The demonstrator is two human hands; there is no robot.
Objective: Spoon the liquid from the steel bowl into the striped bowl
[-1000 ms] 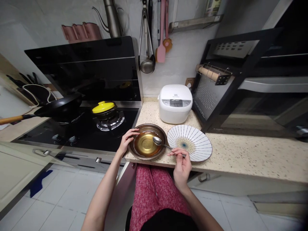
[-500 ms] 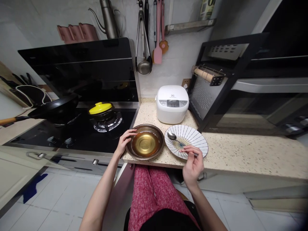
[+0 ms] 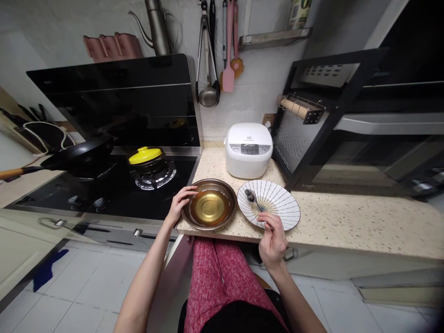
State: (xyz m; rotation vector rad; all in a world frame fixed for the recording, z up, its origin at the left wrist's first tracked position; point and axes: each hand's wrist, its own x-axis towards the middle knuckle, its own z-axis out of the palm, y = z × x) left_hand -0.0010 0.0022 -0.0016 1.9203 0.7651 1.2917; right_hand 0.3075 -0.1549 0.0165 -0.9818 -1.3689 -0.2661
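A metal bowl [image 3: 229,187] with shallow amber-looking liquid sits near the counter's front edge. At its left rim is my left hand [image 3: 178,203], fingers reaching over the edge and closed lightly on it. To the right lies a white oval plate [image 3: 282,203] with dark radiating lines. My right hand [image 3: 273,238] pinches the handle of a metal spoon [image 3: 250,196] over this plate. The spoon's bowl points to the far left and looks dark inside; whether it touches the plate I cannot tell.
Behind the plate stands a white rice cooker [image 3: 249,162]. On the stove at left are a pot with a yellow lid [image 3: 144,155] and a black wok [image 3: 78,155]. A black rack [image 3: 294,134] with an oven stands at right. Utensils hang on the wall, including a pink spatula [image 3: 228,76].
My right hand has moved slightly left and nearer to me. The spoon has turned in its fingers, and its bowl has shifted a little to the right. My left hand stays at the metal bowl.
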